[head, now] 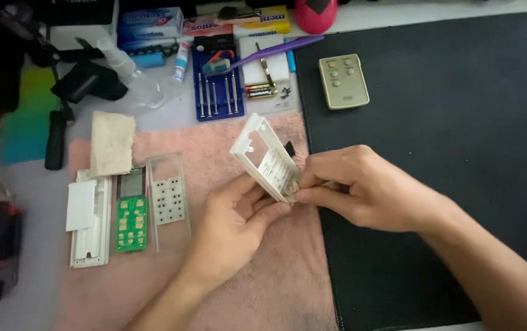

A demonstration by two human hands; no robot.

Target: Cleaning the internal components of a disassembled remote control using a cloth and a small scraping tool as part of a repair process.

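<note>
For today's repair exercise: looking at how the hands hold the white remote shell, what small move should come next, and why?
Probably keep the left hand steady under the white front shell while the right hand works its lower edge. The shell is tilted above the pink cloth, and the right fingertips pinch there.

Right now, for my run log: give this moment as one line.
left hand: supports white plastic remote front shell | right hand: pinches its lower edge | green circuit board: on pink cloth

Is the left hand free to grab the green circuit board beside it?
Probably not yet: the left hand is supporting the white shell. The circuit board itself lies uncovered on the pink towel, nothing blocking it.
</note>
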